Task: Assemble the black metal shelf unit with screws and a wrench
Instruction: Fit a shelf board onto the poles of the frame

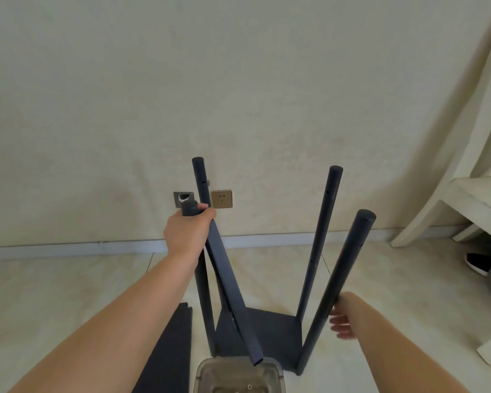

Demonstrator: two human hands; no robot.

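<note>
The black shelf unit stands on the floor: a flat base panel (270, 330) with upright round posts. My left hand (189, 232) grips the top of the near-left post together with a flat black shelf panel (228, 282) that slants down toward me. A far-left post (199, 180) rises behind it. My right hand (342, 321) holds the near-right post (339, 285) at mid height. The far-right post (321, 236) stands free. No wrench is visible.
A clear plastic container (240, 375) sits at the bottom centre, small parts inside. Another black panel (170, 350) lies on the floor to the left. The wall has a socket (221, 199). White furniture (471, 199) and a black shoe (478, 263) are to the right.
</note>
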